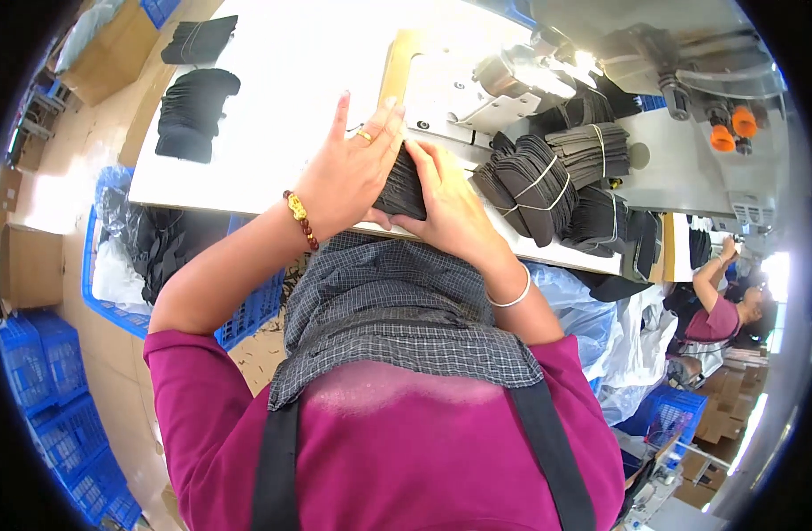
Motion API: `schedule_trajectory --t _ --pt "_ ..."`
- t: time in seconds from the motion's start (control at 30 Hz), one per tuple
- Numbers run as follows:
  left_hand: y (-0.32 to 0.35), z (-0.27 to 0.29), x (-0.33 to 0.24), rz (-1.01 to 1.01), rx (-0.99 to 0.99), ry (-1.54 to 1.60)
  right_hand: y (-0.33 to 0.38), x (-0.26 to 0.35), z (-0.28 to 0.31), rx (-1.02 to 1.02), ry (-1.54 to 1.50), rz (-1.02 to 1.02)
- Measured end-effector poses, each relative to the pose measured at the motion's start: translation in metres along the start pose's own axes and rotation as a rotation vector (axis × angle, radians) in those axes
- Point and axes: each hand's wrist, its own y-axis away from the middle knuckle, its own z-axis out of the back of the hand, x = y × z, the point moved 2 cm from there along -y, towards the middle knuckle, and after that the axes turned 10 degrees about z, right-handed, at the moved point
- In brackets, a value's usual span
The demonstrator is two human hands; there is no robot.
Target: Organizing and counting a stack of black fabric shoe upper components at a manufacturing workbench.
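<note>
A thick stack of dark fabric pieces (400, 189) is held between my two hands at the near edge of the white table. My left hand (351, 173) presses along its left side, fingers stretched forward and one finger raised apart. Closed against the right side is my right hand (454, 208), its fingertips at the stack's far end. Both thumbs meet near the stack's front end. Just beyond my fingers lies a yellowish strip (397, 66) beside the metal plate of a sewing machine (512, 75).
Bundles of dark pieces tied with white bands (538, 184) lie to the right. Two more dark stacks (196, 115) sit at the table's left. A blue crate (114, 305) with bags stands below left. Another person (720, 314) works at far right.
</note>
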Motion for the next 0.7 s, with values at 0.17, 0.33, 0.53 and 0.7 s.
schedule_trajectory --t 0.17,0.33,0.53,0.7 --pt "-0.006 -0.031 0.007 -0.083 0.006 0.521 0.015 -0.018 -0.015 -0.255 -0.165 -0.008" --pt "-0.003 -0.032 -0.001 0.008 -0.028 0.841 0.014 -0.028 -0.041 -0.629 -0.799 -0.348" --pt "-0.005 -0.017 -0.005 0.022 -0.044 0.732 0.009 -0.036 -0.039 -0.588 -0.671 -0.325" --pt "-0.015 -0.013 -0.007 0.015 0.037 0.475 0.004 -0.024 -0.036 -0.577 -0.620 -0.197"
